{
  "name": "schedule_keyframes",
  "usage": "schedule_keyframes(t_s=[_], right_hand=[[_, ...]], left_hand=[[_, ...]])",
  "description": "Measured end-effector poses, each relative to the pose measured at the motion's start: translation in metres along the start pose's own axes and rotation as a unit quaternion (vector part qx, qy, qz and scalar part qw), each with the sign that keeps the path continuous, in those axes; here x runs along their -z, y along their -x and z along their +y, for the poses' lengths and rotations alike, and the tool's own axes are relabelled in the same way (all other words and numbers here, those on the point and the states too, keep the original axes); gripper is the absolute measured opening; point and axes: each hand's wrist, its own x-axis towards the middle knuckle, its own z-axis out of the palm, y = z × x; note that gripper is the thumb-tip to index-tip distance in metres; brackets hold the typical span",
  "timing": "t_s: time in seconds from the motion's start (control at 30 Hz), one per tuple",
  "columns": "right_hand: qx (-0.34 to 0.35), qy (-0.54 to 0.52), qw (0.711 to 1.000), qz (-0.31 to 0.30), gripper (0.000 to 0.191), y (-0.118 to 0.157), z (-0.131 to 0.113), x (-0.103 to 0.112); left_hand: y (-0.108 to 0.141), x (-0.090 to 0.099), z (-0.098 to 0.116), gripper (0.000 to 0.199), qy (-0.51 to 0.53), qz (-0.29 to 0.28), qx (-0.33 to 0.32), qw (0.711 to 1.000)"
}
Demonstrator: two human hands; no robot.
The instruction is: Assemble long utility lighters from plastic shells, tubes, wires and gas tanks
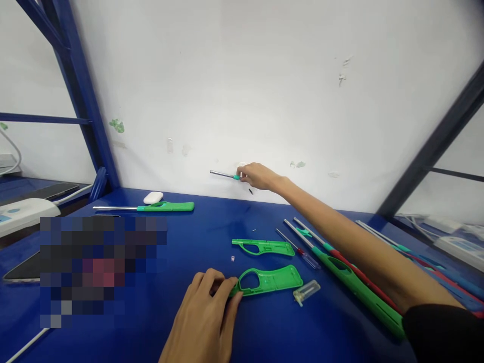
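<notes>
My left hand [202, 317] pinches the narrow end of a green lighter casing half [280, 280], which lies on the blue table. Farther off, near the wall, my right hand [259, 176] holds a metal lighter tube [222, 174] with a teal collar, raised above the tabletop. A small black piece [251, 191] shows just below that hand; whether it is attached, I cannot tell. Between my hands lies the other green casing half [278, 247], hollow side up. Around it are a clear fuel tank [309, 290], a red-and-clear screwdriver [300, 251], a tiny white part [233, 258] and a small pin [254, 230].
A whole green lighter [176, 206] lies at the back left beside a white rounded case [153, 197]. Under my right forearm are a green lighter [363, 292] and a red one [359, 272], with more lighters [434, 267] farther right. Blue frame posts [81, 91] flank the table.
</notes>
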Motion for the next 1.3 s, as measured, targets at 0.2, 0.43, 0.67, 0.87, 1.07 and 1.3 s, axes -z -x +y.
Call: schedule_keyframes(t_s=[0.2, 0.43, 0.67, 0.87, 1.07, 1.3], right_hand=[[0.018, -0.075, 0.997, 0.019, 0.031, 0.05, -0.015, 0.043], [0.085, -0.181, 0.98, 0.005, 0.037, 0.138, -0.079, 0.072], [0.091, -0.295, 0.951, -0.018, 0.038, 0.194, -0.119, 0.062], [0.025, -0.346, 0.938, 0.003, 0.055, 0.209, -0.111, 0.045], [0.012, -0.342, 0.939, 0.0, 0.043, 0.215, -0.101, 0.024], [0.052, -0.353, 0.931, 0.074, 0.021, 0.219, -0.098, 0.009]], left_hand=[[-0.003, 0.002, 0.005, 0.027, 0.003, 0.087, -0.008, 0.996], [-0.033, 0.037, 0.027, 0.042, -0.076, 0.209, -0.043, 0.974], [-0.041, 0.032, 0.018, 0.031, -0.081, 0.172, -0.112, 0.975], [-0.027, 0.025, 0.01, 0.033, -0.012, 0.115, -0.064, 0.991], [-0.02, 0.024, 0.003, 0.037, 0.019, 0.131, -0.04, 0.99], [-0.015, 0.027, 0.003, 0.041, 0.033, 0.099, -0.016, 0.994]])
